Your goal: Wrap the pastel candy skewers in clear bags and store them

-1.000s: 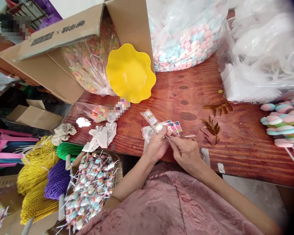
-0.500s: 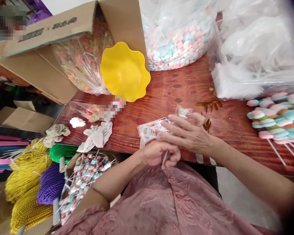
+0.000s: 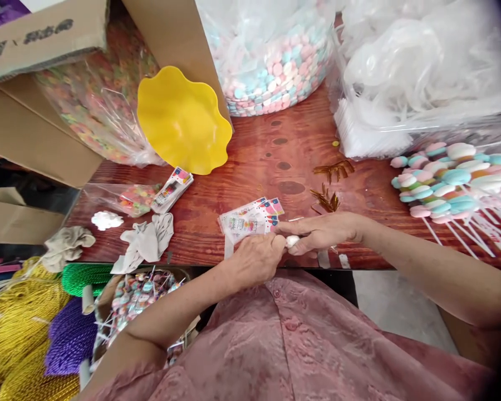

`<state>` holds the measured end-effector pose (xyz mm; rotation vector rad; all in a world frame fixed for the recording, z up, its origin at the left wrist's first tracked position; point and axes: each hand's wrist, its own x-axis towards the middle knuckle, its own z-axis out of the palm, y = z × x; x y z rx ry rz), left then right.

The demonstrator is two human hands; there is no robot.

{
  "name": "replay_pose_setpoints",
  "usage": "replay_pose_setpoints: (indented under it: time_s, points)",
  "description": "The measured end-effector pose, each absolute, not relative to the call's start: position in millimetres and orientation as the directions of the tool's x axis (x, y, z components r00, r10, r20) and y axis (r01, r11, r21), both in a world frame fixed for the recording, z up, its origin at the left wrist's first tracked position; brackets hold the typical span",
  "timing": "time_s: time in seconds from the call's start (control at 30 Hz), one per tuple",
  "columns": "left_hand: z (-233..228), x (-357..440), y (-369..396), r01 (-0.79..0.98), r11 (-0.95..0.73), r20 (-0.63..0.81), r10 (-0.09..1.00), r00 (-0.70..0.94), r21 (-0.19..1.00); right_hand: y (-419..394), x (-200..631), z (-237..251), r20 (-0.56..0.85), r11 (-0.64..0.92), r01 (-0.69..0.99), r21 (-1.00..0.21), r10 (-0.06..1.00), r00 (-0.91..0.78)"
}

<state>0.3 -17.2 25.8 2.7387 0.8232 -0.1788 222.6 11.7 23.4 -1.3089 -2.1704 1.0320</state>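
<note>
Your right hand (image 3: 323, 234) has dropped back to meet your left hand (image 3: 256, 257) at the table (image 3: 275, 150) edge; both pinch a small white candy (image 3: 292, 241) between them; printed packets (image 3: 250, 220) lie just beyond.

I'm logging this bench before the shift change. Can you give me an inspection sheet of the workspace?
Surface: wooden table, dark stains.
Job's things: small white candy pinched between both hands; printed wrappers beside them.
Clutter: yellow bowl, gold ties, rags, marshmallow sticks.
Grips: left hand and right hand both on the candy.
Cables: nothing seen.
Surroundings: candy bags, cardboard box, cord spools, lollipop box.
</note>
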Motion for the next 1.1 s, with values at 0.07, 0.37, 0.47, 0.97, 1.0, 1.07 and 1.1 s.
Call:
replay_pose_setpoints:
  time_s: [0.07,0.37,0.47,0.97,1.0,1.07,1.1]
  points:
    - [18,-3,-18,0.486,-0.843,-0.121,0.471,0.874,0.231,16,226,20,-0.150,0.253,0.538,-0.804,0.789,-0.595]
    - [12,-16,-12,0.232,0.178,-0.282,0.772,0.569,0.956,-29,188,38,0.346,0.710,0.687,-0.151,0.689,-0.637]
    - [13,-22,-15,0.198,0.396,-0.415,0.595,0.688,0.897,-42,186,30,0.374,0.743,0.651,-0.153,0.653,-0.658]
    - [-11,3,-15,0.254,0.006,-0.120,0.892,0.435,0.967,-23,250,14,0.354,0.168,0.917,-0.362,0.935,-0.032]
    - [-9,5,-14,0.138,0.182,-0.222,0.894,0.390,0.974,-18,257,11,0.323,0.113,0.955,-0.272,0.946,-0.020]
    - [-4,10,-13,-0.081,0.409,-0.360,0.869,0.340,0.909,-10,261,6,0.228,0.084,0.988,-0.132,0.972,-0.053]
    - [-1,12,-13,-0.158,0.462,-0.396,0.859,0.325,0.873,-7,259,2,0.186,0.097,0.991,-0.088,0.979,-0.079]
